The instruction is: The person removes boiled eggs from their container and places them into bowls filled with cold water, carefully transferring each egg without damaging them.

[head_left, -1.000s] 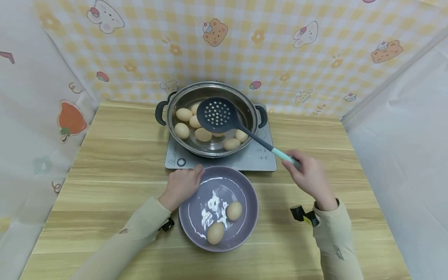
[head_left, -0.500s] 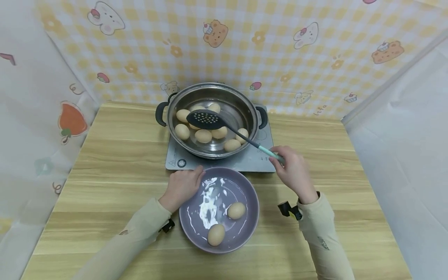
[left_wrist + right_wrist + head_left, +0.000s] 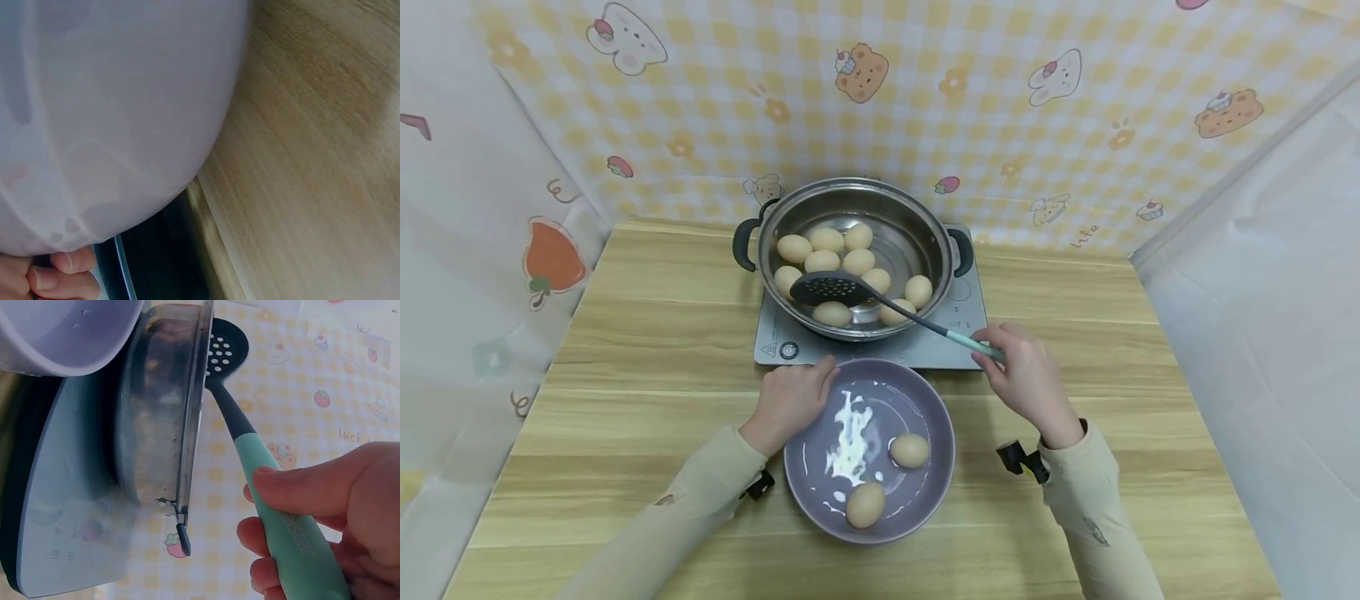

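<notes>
My right hand (image 3: 1028, 377) grips the mint-green handle of a dark perforated skimmer (image 3: 823, 289). The skimmer's head is inside the steel pot (image 3: 917, 237), at its front left, overlapping several pale brown eggs (image 3: 859, 236) there. In the right wrist view, thumb and fingers wrap the skimmer handle (image 3: 256, 465), and part of the head shows past the pot's rim. With my left hand (image 3: 792, 402) I hold the upper left rim of a purple bowl (image 3: 820, 458); its fingertips (image 3: 75, 259) curl under that rim in the left wrist view. Two eggs (image 3: 910, 451) lie in the bowl.
Under the pot is a flat grey induction cooker (image 3: 951, 354), just behind the bowl. Black side handles (image 3: 744, 242) stick out from the pot. A yellow checked sheet (image 3: 925, 108) covers the back, and white sheets stand at both sides of the wooden table (image 3: 647, 350).
The skimmer head has tilted and come down toward the pot's front left, shifting eggs. My right hand has moved left. My left hand stays on the bowl, where the eggs have rolled slightly.
</notes>
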`<state>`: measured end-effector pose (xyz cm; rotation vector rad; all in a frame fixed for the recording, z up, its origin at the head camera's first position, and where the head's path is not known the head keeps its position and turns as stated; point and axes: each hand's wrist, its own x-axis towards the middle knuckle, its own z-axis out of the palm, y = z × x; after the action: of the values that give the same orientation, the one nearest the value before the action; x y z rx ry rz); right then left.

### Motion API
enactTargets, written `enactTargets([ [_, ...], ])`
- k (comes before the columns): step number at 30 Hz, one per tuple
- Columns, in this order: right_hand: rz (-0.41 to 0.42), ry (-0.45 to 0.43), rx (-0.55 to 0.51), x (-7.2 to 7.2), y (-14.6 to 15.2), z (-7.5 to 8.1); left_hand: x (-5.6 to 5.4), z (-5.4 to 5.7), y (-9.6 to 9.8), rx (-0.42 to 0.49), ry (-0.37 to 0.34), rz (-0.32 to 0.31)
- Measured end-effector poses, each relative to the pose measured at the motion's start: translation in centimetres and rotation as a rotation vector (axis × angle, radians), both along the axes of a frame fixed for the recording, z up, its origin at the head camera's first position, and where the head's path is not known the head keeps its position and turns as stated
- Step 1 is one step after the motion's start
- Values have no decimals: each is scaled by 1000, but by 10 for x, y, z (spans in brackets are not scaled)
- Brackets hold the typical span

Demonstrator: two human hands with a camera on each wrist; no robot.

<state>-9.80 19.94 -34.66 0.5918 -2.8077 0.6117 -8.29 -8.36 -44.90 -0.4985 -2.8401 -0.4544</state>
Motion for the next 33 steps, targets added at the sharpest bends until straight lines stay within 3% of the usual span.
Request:
enactTargets([
  [6,19,-10,17,7,2,4,0,1,0,-5,19,-4],
  [16,-30,-83,45,15,1,14,0,2,0,-2,38,5],
  [23,-45,-136,57,15,2,17,1,2,0,2,41,1],
  [33,6,-168,107,11,1,21,1,1,0,2,39,-3],
])
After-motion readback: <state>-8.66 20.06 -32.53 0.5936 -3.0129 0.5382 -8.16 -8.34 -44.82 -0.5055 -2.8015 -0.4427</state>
